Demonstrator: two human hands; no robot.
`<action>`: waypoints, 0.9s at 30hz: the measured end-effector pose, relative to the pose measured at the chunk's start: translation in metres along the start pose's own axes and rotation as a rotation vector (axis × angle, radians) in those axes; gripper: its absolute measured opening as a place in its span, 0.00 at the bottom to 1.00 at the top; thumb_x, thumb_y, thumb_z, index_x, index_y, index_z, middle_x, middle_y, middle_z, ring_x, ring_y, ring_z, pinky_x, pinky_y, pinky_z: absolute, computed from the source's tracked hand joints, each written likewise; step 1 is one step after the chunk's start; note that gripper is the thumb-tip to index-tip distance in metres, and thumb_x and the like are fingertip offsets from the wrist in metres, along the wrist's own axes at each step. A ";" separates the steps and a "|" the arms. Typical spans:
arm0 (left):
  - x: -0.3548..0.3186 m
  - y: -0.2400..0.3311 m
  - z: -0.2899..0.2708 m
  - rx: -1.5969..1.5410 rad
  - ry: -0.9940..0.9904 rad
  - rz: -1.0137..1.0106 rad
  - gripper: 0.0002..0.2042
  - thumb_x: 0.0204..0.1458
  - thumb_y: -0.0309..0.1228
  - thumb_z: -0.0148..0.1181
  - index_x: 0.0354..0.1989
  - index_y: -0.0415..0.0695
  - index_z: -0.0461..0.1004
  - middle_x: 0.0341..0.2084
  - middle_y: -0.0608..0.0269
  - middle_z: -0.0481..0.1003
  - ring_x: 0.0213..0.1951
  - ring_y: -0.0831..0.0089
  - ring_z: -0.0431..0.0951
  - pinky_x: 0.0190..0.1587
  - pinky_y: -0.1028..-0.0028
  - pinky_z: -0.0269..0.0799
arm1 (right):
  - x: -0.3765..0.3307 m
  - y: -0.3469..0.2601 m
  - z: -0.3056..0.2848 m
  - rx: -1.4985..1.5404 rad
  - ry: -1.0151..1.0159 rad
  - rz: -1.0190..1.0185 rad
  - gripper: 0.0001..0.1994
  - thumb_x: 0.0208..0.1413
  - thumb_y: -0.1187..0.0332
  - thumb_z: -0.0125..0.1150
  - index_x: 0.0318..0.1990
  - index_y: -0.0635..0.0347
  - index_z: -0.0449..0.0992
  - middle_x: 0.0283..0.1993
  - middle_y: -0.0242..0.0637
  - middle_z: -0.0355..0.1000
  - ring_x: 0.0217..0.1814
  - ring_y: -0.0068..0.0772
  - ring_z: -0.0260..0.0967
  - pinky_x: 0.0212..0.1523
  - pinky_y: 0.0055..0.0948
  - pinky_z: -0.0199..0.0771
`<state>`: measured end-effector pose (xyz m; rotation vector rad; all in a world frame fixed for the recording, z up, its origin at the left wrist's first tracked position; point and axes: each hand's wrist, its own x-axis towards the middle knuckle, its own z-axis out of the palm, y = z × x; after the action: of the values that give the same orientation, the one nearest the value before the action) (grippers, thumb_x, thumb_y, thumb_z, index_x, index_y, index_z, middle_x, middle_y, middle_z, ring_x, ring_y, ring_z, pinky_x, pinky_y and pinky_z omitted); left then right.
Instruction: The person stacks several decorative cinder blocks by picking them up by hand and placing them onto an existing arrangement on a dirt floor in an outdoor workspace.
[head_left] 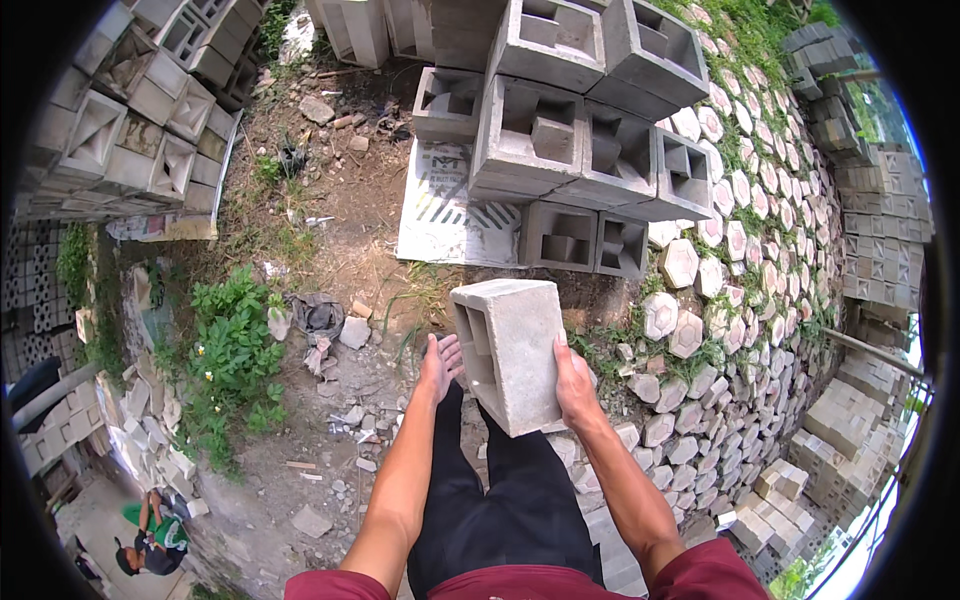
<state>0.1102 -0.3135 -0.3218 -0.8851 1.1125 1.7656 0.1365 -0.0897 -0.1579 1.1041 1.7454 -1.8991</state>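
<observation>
A grey concrete ventilation block (525, 355), hollow on its left side, hangs tilted in front of my legs. My right hand (575, 382) grips its right side, with the thumb lying along the face and the fingers mostly hidden behind the edge. Just left of the block, my left hand (438, 368) is open, its fingers stretched out and apart from the concrete. Ahead, a stack of similar hollow blocks (530, 135) rises, its lowest blocks resting by a printed white sheet (455, 235) on the ground.
Hexagonal pavers (680, 270) cover the ground to the right, with grass between them. More blocks (130, 140) are stacked at the far left. A leafy plant (230, 360) and rubble (354, 333) lie left of me. Another person (152, 535) is at the lower left.
</observation>
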 end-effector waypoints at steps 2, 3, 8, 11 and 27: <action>-0.033 0.004 0.042 -0.161 -0.282 -0.098 0.32 0.60 0.54 0.31 0.61 0.39 0.56 0.58 0.52 0.63 0.58 0.60 0.64 0.58 0.64 0.60 | -0.081 -0.038 -0.029 0.305 0.030 0.033 0.29 0.63 0.46 0.37 0.53 0.66 0.67 0.49 0.40 0.70 0.51 0.28 0.65 0.54 0.27 0.61; -0.046 -0.002 0.049 0.017 -0.384 -0.089 0.26 0.61 0.48 0.38 0.60 0.41 0.61 0.53 0.54 0.68 0.51 0.62 0.71 0.51 0.65 0.69 | -0.113 -0.044 -0.041 0.390 0.060 0.005 0.29 0.62 0.46 0.38 0.57 0.64 0.64 0.53 0.40 0.67 0.53 0.31 0.65 0.56 0.30 0.61; -0.128 -0.008 0.133 0.269 -0.718 -0.189 0.25 0.60 0.46 0.39 0.59 0.42 0.62 0.51 0.55 0.69 0.49 0.63 0.72 0.49 0.65 0.70 | -0.236 -0.034 -0.074 0.756 0.249 -0.129 0.32 0.60 0.42 0.37 0.60 0.59 0.61 0.56 0.39 0.65 0.58 0.35 0.62 0.59 0.34 0.61; -0.169 0.007 0.160 0.366 -0.834 -0.200 0.24 0.60 0.45 0.40 0.59 0.42 0.62 0.50 0.55 0.70 0.48 0.63 0.72 0.48 0.65 0.70 | -0.290 -0.005 -0.069 1.001 0.204 -0.149 0.32 0.59 0.41 0.37 0.59 0.58 0.63 0.53 0.40 0.68 0.53 0.37 0.67 0.54 0.37 0.67; -0.391 -0.121 0.220 1.191 -0.994 -0.456 0.24 0.60 0.48 0.38 0.54 0.43 0.67 0.43 0.57 0.74 0.42 0.65 0.76 0.42 0.65 0.75 | -0.507 0.186 0.057 1.484 1.007 -0.709 0.30 0.62 0.44 0.36 0.61 0.58 0.61 0.55 0.42 0.66 0.52 0.34 0.68 0.50 0.33 0.70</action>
<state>0.3461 -0.1901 0.0591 0.4354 0.8986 0.6835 0.5752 -0.3073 0.0775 2.4215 0.6603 -3.6935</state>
